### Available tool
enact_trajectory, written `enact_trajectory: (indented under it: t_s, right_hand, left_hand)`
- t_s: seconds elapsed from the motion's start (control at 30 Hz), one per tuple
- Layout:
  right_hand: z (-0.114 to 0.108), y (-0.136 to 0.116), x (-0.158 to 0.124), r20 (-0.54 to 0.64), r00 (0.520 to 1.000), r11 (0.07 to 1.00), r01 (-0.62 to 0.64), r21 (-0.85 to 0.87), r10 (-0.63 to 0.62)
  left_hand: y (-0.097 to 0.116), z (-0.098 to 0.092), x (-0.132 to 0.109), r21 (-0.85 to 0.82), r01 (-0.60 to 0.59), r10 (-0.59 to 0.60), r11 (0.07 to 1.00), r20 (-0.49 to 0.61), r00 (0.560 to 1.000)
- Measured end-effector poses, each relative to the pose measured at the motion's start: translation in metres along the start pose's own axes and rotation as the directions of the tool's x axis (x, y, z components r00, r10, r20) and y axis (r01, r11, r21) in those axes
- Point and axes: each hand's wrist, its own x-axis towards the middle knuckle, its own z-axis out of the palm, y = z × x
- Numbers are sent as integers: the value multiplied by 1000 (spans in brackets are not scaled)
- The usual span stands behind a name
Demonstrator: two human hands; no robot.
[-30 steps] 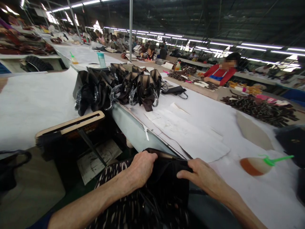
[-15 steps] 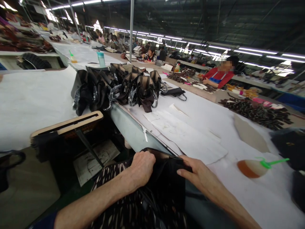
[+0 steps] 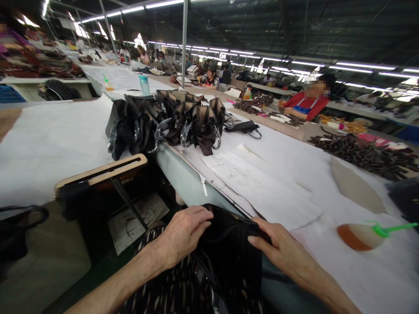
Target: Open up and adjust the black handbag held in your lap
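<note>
A black bag [image 3: 229, 244] rests on my lap at the near edge of the white worktable [image 3: 294, 174]. My left hand [image 3: 183, 233] is closed on the bag's left upper edge, fingers curled over it. My right hand [image 3: 281, 250] grips the bag's right upper edge, thumb pointing left along the rim. Both hands hold the bag's mouth between them. The inside of the bag is dark and hidden.
A cluster of finished black bags [image 3: 170, 122] with plastic-wrapped handles sits further up the table. An orange-and-white squeeze bottle [image 3: 363, 235] with a green nozzle lies right. A wooden frame [image 3: 101, 172] stands left. A person in red [image 3: 304, 107] works opposite; dark strips [image 3: 366, 152] pile nearby.
My left hand has loosened slightly and its fingers have spread along the bag's edge. The view has tilted a little downward. The bag stays on my lap.
</note>
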Motion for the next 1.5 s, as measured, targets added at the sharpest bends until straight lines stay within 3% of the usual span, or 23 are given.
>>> enact_trajectory:
  t_s: [0.07,0.17,0.37,0.47,0.63,0.83,1.13,1.37,1.5]
  right_hand:
    - [0,1,0,-7,1000,1000,-8,-1,8]
    - [1,0,-1,17,1000,1000,-2,3,2]
    - [2,3,-3,-50,999,1000,-6,-14,5]
    - [3,6,-2,-9,1000,1000,2,-10,-2]
    - [2,6,-3,2,999,999,34,1,-34]
    - [3,7,-3,-15,999,999,36,-1,-36]
    - [1,8,-4,14,1000,1000,-8,-23,9]
    - [4,11,-5,-42,999,999,1,-41,-2]
    - [4,8,-4,3,1000,999,9,-33,-9]
  left_hand:
    - [4,3,-4,31,-45,43,999,68,997]
    - [7,8,-3,127,-36,17,991,147,989]
    - [2,15,15,180,16,-26,983,57,998]
    - [3,18,22,107,-64,61,992,26,998]
    - [10,19,29,66,-260,255,963,78,964]
    - [10,25,42,107,-332,321,937,106,941]
    - [1,27,37,121,-243,236,962,66,969]
    - [-8,21,30,-1,-135,135,991,56,989]
    - [-11,20,29,-46,-49,49,998,11,999]
